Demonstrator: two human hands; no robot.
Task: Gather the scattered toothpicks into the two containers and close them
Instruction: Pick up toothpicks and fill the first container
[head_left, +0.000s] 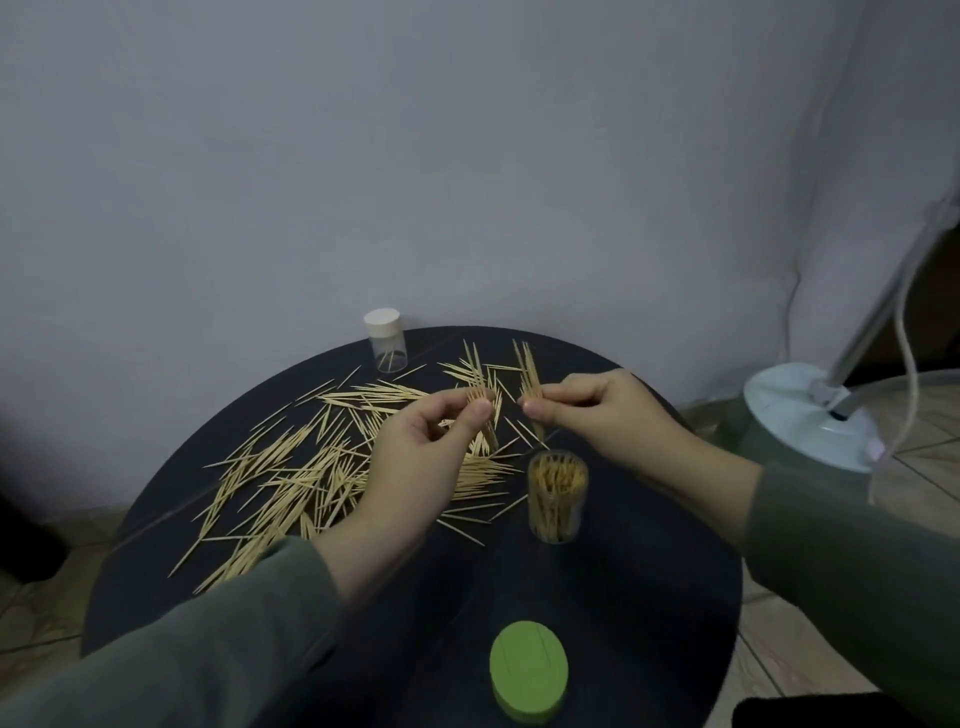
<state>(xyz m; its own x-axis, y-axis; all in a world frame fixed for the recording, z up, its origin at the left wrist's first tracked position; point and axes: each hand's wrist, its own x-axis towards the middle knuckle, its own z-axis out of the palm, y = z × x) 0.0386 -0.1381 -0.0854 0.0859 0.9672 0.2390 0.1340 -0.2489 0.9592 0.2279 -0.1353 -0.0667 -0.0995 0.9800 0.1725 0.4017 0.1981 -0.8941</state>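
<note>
Many wooden toothpicks (291, 467) lie scattered over the left and middle of a round black table (649, 597). My left hand (415, 457) pinches a small bundle of toothpicks (480, 400) above the pile. My right hand (608, 410) pinches another bundle of toothpicks (530, 374), held upright just right of the first. Below my right hand stands an open clear container (557, 496), nearly full of toothpicks. A second clear container (387, 340) with a cream cap on it stands at the table's far edge, almost empty. A green lid (529, 673) lies near the front edge.
A pale wall rises behind the table. At the right stands a lamp with a light round base (810, 415), a slanted metal stem and a white cord. Tiled floor shows around the table.
</note>
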